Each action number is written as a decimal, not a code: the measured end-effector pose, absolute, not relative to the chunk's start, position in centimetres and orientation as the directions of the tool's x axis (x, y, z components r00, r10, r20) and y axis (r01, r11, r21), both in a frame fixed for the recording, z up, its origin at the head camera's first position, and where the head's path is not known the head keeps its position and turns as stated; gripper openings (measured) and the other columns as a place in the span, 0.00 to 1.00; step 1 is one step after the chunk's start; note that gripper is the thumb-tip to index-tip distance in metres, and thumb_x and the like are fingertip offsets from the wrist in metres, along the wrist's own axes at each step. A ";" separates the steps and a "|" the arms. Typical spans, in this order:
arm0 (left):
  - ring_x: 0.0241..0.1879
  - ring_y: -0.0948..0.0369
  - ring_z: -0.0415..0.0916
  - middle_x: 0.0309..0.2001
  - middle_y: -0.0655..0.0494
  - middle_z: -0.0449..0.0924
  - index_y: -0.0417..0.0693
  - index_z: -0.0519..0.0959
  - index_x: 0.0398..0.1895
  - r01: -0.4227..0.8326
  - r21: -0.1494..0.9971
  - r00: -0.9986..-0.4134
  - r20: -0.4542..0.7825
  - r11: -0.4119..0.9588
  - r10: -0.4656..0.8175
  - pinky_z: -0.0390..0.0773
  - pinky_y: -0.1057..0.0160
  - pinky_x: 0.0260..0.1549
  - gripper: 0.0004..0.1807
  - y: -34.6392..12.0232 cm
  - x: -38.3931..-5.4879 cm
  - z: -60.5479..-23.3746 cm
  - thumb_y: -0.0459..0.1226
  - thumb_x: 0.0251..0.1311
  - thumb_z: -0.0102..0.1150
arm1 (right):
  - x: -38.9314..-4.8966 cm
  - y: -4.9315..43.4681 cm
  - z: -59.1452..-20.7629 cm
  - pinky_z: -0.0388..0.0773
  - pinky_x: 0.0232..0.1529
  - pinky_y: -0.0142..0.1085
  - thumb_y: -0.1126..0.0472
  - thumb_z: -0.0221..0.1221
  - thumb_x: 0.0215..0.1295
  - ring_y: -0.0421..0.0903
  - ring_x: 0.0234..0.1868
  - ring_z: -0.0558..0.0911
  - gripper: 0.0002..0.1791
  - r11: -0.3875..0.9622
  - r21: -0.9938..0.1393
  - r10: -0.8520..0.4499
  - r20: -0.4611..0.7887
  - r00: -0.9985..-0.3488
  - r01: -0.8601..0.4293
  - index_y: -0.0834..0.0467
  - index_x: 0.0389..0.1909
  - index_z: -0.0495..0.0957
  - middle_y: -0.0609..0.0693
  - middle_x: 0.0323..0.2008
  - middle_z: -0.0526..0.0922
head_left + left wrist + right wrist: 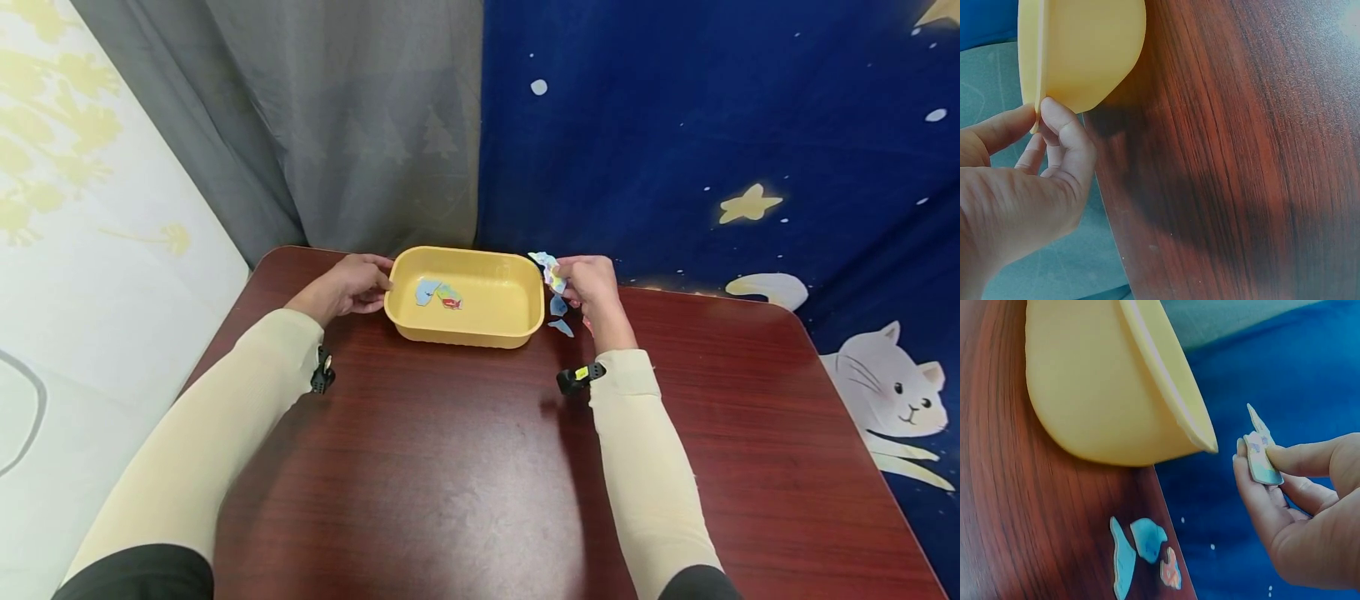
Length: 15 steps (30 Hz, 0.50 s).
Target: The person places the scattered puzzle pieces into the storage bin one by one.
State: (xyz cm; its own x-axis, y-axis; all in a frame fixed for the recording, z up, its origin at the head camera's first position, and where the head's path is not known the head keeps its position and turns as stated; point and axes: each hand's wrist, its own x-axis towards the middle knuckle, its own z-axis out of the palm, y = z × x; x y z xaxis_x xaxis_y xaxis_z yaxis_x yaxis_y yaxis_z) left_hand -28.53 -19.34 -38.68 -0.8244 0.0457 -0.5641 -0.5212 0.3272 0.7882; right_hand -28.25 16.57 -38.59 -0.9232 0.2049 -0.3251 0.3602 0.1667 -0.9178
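A yellow plastic basin (480, 337) stands at the table's far edge. My left hand (351, 285) pinches its left rim between thumb and fingers, as the left wrist view shows close up. Inside it lie a blue cutout piece (426, 292) and a colourful one with red (451, 298). At the basin's right end my right hand (592, 287) pinches small printed cutout pieces (1262, 456), overlapping one another, between thumb and fingertips. Below that hand, two blue pieces (1124, 559) and an orange-pink piece (1171, 570) lie on the table beside the basin.
The dark red wooden table (450, 467) has rounded far corners. Behind it hang a grey curtain (375, 125) and a blue curtain (637, 125) with stars and a white cat. A white patterned surface (90, 292) lies to the left.
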 end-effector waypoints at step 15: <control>0.24 0.62 0.75 0.33 0.54 0.73 0.50 0.64 0.70 -0.521 0.794 -0.824 -0.563 0.312 0.058 0.80 0.66 0.29 0.28 -19.4 -28.7 -38.8 0.30 0.66 0.50 | -28.8 12.7 -38.6 0.83 0.41 0.35 0.63 0.63 0.61 0.44 0.39 0.80 0.12 0.245 -0.905 0.158 -0.316 -0.936 0.347 0.58 0.46 0.84 0.51 0.47 0.82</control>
State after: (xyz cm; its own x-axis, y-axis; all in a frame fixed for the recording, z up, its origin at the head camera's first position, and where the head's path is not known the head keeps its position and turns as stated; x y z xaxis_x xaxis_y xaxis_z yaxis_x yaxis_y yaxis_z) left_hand -28.66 -19.36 -38.76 -0.8242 0.0580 -0.5633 -0.5210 0.3123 0.7944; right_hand -28.76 12.71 -38.55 -0.9355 0.1580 -0.3159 0.3471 0.2450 -0.9053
